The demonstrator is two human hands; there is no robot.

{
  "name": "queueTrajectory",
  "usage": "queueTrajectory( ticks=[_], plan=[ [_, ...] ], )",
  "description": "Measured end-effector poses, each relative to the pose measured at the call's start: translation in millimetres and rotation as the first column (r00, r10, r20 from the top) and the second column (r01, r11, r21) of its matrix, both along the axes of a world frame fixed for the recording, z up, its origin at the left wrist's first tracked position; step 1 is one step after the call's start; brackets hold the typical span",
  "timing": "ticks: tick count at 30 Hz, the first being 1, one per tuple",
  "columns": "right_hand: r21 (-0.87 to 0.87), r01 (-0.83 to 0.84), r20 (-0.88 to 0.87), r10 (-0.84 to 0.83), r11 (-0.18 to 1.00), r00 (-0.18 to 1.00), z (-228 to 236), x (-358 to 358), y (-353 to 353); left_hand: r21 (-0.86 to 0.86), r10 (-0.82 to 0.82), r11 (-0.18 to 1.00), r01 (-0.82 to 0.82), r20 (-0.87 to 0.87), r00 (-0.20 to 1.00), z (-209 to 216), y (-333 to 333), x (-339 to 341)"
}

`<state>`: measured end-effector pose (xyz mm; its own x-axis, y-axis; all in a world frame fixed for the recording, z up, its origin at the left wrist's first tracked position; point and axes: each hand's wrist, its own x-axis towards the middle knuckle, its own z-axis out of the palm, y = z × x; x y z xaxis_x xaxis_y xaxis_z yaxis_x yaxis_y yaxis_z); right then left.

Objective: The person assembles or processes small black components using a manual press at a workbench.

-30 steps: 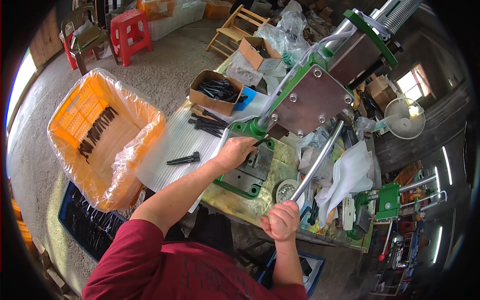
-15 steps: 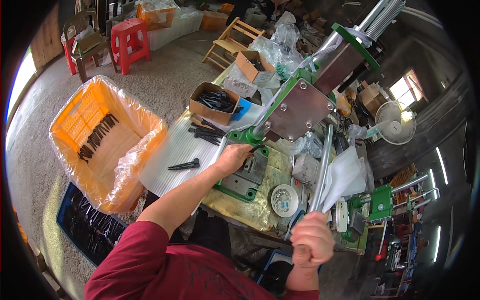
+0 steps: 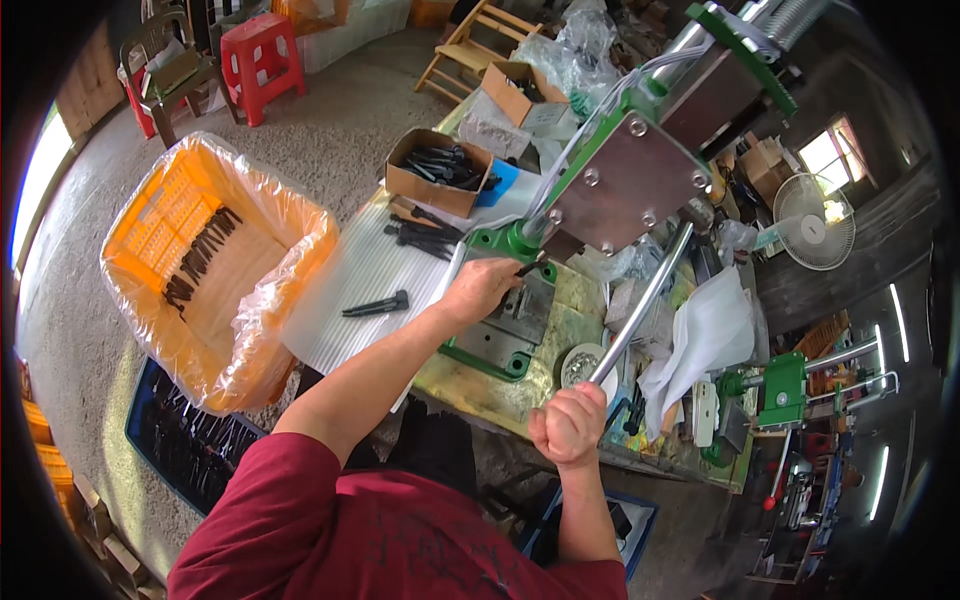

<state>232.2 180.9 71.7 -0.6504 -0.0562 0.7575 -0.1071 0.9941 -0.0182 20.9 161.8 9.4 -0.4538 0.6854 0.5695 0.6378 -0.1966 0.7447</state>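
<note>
My left hand (image 3: pixel 486 287) is closed on a slim black part (image 3: pixel 531 267) under the head of a green hand press (image 3: pixel 622 185). Fingers hide most of that part, and its exact kind does not show. Below it lies the press's metal base plate (image 3: pixel 497 347). My right hand (image 3: pixel 570 425) wraps round the lower end of the press's long metal lever (image 3: pixel 648 296), which slants up to the right. Left of the press, black stick-like parts (image 3: pixel 376 304) rest on a white ribbed foam sheet (image 3: pixel 335 285), with a heap of similar parts (image 3: pixel 425 235) farther back.
A cardboard box (image 3: pixel 437 180) of black parts stands behind the sheet. To the left is a plastic-lined yellow crate (image 3: pixel 165 225) with a row of black parts, beside a dark bin (image 3: pixel 185 440). A white bowl (image 3: pixel 582 362) sits near the lever; a second green press (image 3: pixel 783 392) stands right.
My right hand has swung the lever's lower end leftward and up. My left hand stays under the press head with the black part. The whole view has shifted slightly.
</note>
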Motion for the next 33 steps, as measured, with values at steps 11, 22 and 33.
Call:
queueTrajectory(
  ticks=[11, 22, 33],
  plan=[
    [-0.278, -0.153, -0.081, 0.135, 0.948, 0.988, 89, 29, -36, -0.045, 0.038, 0.998, -0.037, 0.024, 0.999, 2, -3, 4],
    [-0.421, -0.237, -0.540, -0.032, 0.876, 0.841, 78, 34, -35, -0.181, 0.035, 0.979, 0.090, 0.592, 0.805, 11, -35, -8],
    [-0.887, -0.314, -0.400, -0.223, 0.340, 0.889, -26, 27, -50, 0.072, -0.116, 0.992, 0.102, 0.829, 0.547, 5, -95, -18]
  ],
)
